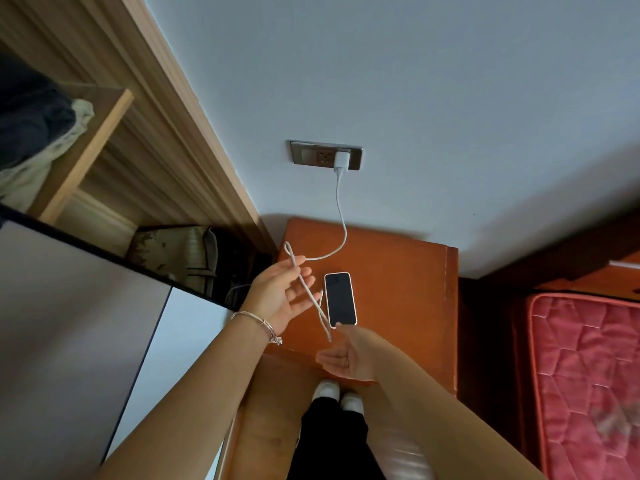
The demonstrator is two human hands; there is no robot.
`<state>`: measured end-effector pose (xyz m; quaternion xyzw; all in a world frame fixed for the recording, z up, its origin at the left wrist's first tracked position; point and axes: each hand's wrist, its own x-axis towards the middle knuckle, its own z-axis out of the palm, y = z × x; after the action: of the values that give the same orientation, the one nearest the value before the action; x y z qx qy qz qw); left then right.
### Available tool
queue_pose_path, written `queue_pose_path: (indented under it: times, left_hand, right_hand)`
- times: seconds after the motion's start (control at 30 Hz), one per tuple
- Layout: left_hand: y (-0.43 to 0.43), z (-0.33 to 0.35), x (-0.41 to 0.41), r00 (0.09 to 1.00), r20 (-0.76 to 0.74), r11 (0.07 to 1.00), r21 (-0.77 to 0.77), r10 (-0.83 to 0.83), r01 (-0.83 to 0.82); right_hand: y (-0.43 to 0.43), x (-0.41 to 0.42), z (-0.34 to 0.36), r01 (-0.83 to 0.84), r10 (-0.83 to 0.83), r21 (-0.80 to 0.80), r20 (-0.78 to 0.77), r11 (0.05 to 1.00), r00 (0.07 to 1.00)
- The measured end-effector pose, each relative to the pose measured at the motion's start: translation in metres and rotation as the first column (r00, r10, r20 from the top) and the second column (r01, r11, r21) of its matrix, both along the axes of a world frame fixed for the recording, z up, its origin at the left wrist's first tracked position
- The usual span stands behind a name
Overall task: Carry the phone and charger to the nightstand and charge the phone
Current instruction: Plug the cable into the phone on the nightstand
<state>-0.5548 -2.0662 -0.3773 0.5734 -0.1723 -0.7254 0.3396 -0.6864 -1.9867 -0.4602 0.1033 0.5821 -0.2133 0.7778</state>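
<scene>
The phone (340, 299) lies face up with a dark screen on the orange wooden nightstand (398, 282). A white charger plug (341, 160) sits in the wall socket plate (311, 154), and its white cable (341, 216) drops to the nightstand and loops up over my left hand (277, 296). That hand is palm up left of the phone, fingers loosely holding the cable. The rest of the cable dangles to a low end (329, 337) beside the phone's near edge. My right hand (346, 358) is below the phone, fingers apart, one fingertip close to the phone's near end.
A wooden wardrobe (145, 140) with clothes (34, 133) stands to the left, with a white cupboard door (69, 323) below it. A red quilted mattress (585, 375) lies to the right. My feet (337, 396) stand in front of the nightstand.
</scene>
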Motion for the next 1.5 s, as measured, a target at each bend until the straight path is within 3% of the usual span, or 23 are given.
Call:
queue_pose_path:
  times: [0.13, 0.27, 0.47, 1.07, 1.27, 1.5]
  left_hand:
    - [0.004, -0.005, 0.007, 1.0, -0.021, 1.0, 0.005, 0.005, -0.005]
    - [0.005, -0.011, 0.021, 1.0, 0.02, 1.0, 0.015, 0.008, -0.008]
    - [0.008, -0.03, 0.049, 0.995, 0.092, 0.996, 0.086, 0.029, -0.037]
    - [0.005, -0.13, 0.09, 0.958, 0.286, 0.959, 0.275, -0.014, -0.068]
    - [0.002, -0.159, 0.077, 0.953, 0.281, 0.96, 0.28, -0.109, 0.027]
    - [-0.003, -0.2, 0.067, 0.888, 0.363, 0.94, 0.29, -0.283, 0.181]
  right_hand:
    - [-0.01, 0.007, -0.007, 0.245, -0.247, 0.03, 0.122, 0.969, 0.961]
    - [-0.023, 0.001, -0.008, 0.468, -0.468, 0.008, 0.028, 0.884, 0.883]
    - [-0.04, -0.026, -0.005, 0.594, -0.599, -0.091, -0.047, 0.799, 0.799]
    - [-0.057, -0.097, -0.024, 0.564, -0.617, -0.252, -0.272, 0.787, 0.739]
    - [-0.064, -0.1, -0.044, 0.387, -0.521, -0.394, -0.326, 0.834, 0.789]
    - [-0.049, -0.1, -0.086, 0.163, -0.372, -0.437, -0.451, 0.885, 0.811]
